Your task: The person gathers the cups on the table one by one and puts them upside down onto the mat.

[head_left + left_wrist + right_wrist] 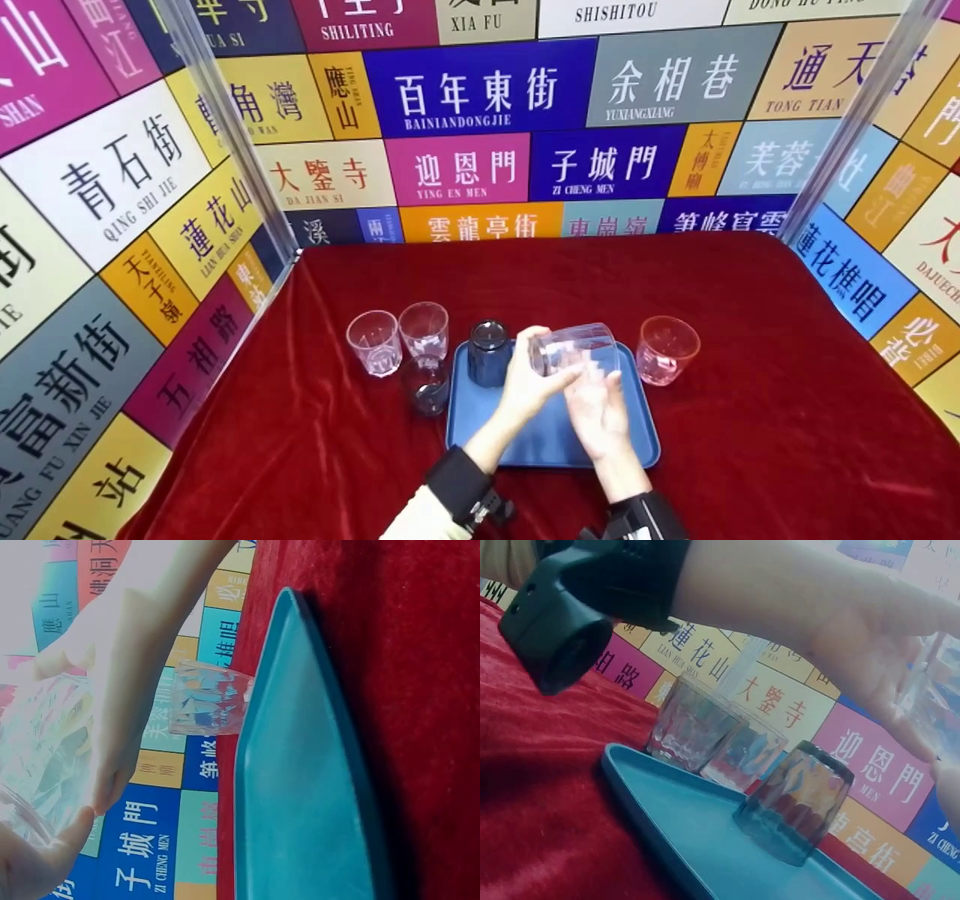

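Observation:
In the head view my left hand [529, 379] grips one end of a clear drinking glass [581, 341], which lies sideways in the air above a blue tray [551, 450]. My right hand [600, 416] holds the same glass from below and the right, some fingers showing through it. Both hands also meet on the clear glass [45, 742] in the left wrist view. Upside down on the tray's far left part stands a dark glass [489, 364], seen also as a smoky faceted glass [795, 802] in the right wrist view.
Left of the tray, two clear glasses [375, 345] and a dark tumbler [429, 390] stand on the red cloth [300, 457]. A pinkish clear glass [667, 349] is just right of the tray. Sign-covered walls [480, 90] enclose the back and sides.

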Tool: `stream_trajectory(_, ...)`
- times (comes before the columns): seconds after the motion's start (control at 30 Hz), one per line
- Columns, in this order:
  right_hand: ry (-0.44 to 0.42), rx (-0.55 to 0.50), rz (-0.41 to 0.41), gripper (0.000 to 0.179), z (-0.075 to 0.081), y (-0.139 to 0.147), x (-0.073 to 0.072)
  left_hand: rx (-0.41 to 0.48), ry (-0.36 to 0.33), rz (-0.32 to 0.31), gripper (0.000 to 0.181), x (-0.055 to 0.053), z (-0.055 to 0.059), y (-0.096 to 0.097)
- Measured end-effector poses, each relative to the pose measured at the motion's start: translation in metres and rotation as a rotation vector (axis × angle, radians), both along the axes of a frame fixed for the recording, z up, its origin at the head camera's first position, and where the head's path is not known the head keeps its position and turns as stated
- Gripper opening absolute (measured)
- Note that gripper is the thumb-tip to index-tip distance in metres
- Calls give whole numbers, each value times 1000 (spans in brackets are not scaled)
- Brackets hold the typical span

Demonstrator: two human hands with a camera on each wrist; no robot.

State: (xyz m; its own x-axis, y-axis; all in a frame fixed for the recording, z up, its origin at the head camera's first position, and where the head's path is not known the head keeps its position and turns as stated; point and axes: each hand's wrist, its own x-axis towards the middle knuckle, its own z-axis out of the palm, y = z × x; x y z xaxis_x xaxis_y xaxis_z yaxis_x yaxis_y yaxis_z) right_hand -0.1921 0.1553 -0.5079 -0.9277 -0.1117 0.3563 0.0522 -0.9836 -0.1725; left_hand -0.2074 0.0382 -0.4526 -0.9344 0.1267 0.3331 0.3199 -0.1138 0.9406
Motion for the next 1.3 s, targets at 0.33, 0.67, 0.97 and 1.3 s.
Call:
stream_trajectory(0.33,147,276,-89,57,11,61,3,-92,11,-69,60,-12,7,-30)
stream_trajectory(0.67,371,625,-202,49,12,170,28,-726,56,18,64,-11,-3,-92)
stream_trajectory(0.97,76,1654,-567,29,17,211,47,-967,48,49,68,-12,-11,-97)
stream_trajectory(1.3,45,2135,-588,33,7,216,45,-1138,68,37,76,-14,-8,-88)
